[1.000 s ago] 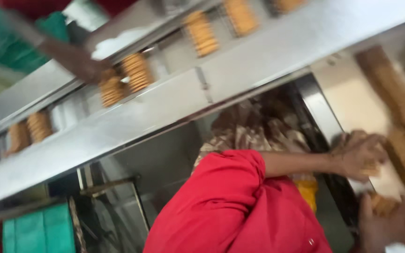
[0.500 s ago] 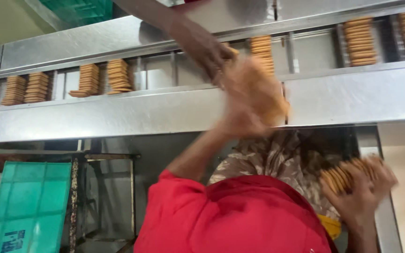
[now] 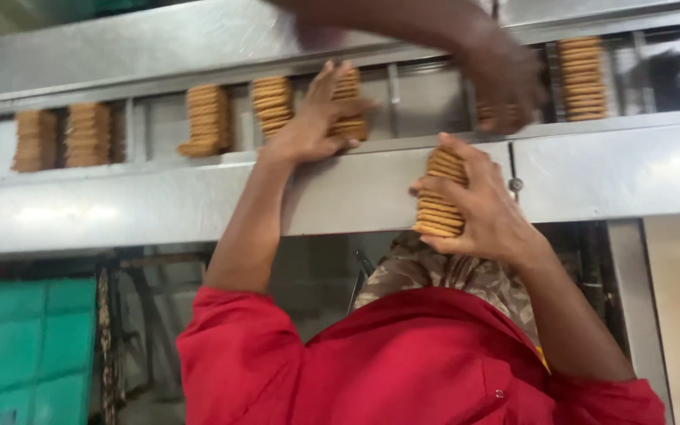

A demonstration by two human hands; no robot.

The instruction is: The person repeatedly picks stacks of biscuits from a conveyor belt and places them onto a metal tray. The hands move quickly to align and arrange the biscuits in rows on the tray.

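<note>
My left hand [image 3: 314, 120] reaches up into the steel conveyor channel [image 3: 159, 130] and presses on a stack of round brown biscuits [image 3: 350, 106] lying in a lane. My right hand [image 3: 482, 211] grips another stack of biscuits [image 3: 437, 195] edge-on, held against the front steel rail [image 3: 120, 208] below the channel. Both of my arms come out of red sleeves [image 3: 403, 366]. Another person's arm and hand [image 3: 497, 79] come in from the top and hover, blurred, over biscuits in a lane just right of my left hand.
More biscuit stacks lie in the lanes: two at the left [image 3: 63, 138], two in the middle [image 3: 238, 114], one at the right [image 3: 582, 77]. A green crate [image 3: 29, 346] stands at the lower left under the conveyor. A patterned cloth [image 3: 442, 275] shows below the rail.
My left hand has gone from holding a stack in the air to resting on a stack in the channel. My right hand has risen from the lower right to the front rail with its stack.
</note>
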